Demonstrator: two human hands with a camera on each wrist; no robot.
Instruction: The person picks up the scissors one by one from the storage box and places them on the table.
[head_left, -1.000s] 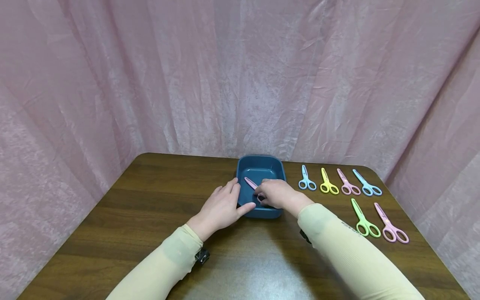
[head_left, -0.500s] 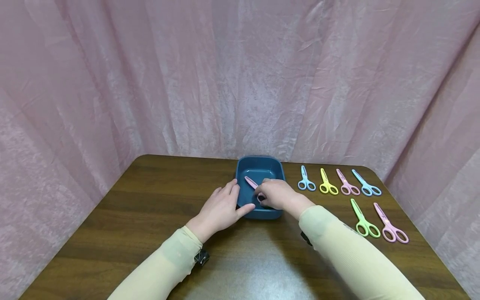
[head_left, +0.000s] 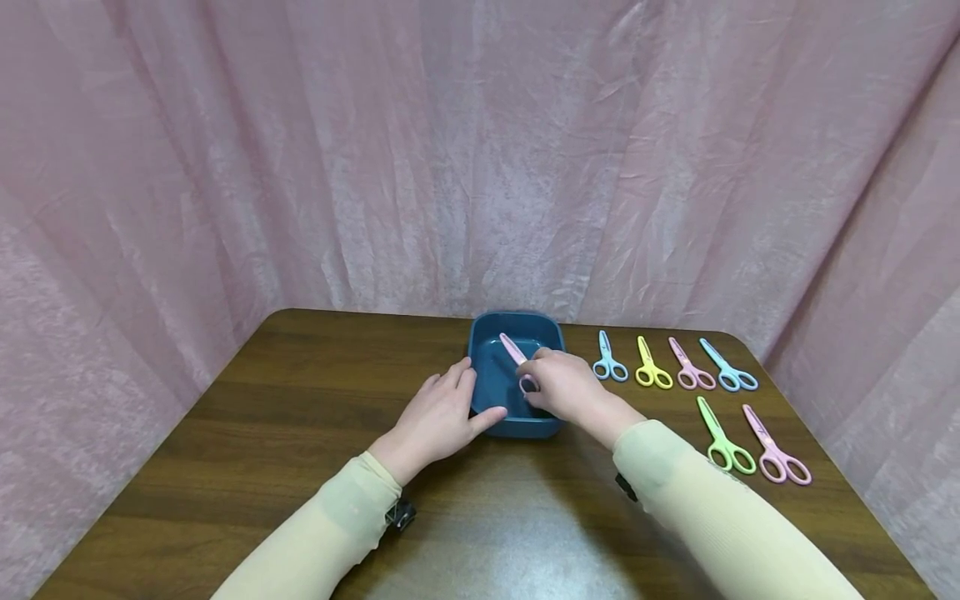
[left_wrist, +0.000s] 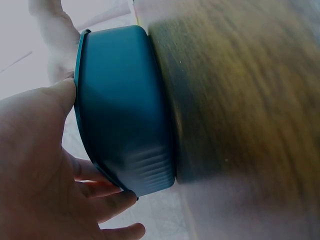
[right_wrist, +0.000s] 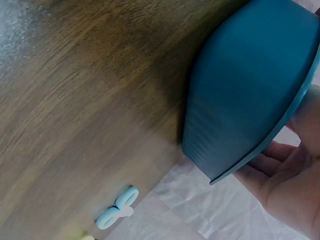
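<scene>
In the head view, my right hand (head_left: 566,385) reaches over the dark blue plastic bin (head_left: 525,428) and pinches a pair of pink scissors (head_left: 512,347) by the handle loops. The blades point away to the upper left, over the inside of the bin. My left hand (head_left: 435,414) lies at the bin's left side, fingers extended along the rim and thumb over the near corner. From the left wrist, the thumb and fingertips of the left hand (left_wrist: 35,150) touch the rim of the bin (left_wrist: 120,95). The scissors are hidden in both wrist views.
To the right of the bin a row holds light blue scissors (head_left: 604,343), yellow scissors (head_left: 646,353), pink scissors (head_left: 679,351) and blue scissors (head_left: 716,356). Nearer lie green scissors (head_left: 711,420) and another pink pair (head_left: 758,424). A pink curtain (head_left: 375,167) hangs behind the wooden table (head_left: 300,400).
My right hand has risen slightly with the pink scissors, whose tip has shifted up and to the right over the bin. The left hand stays at the rim.
</scene>
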